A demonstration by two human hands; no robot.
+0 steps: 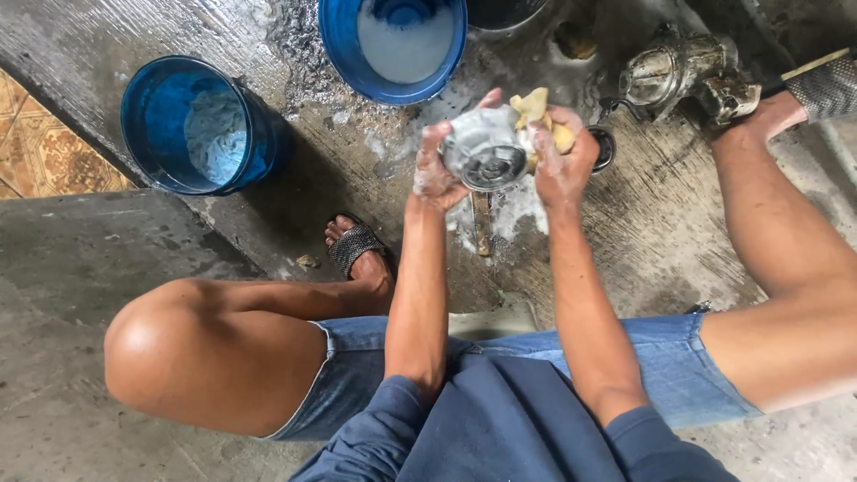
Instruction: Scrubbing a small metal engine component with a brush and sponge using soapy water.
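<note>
Views: only one, a head camera; no second view shared the scene.
Position: it sat above a squatting person.
Direction: it looked steeply down over the knees to the wet floor (678,223).
Distance: it was near, at arm's length from the left hand (439,174) and right hand (562,161).
Upper edge: two buckets (201,125) were partly cut.
</note>
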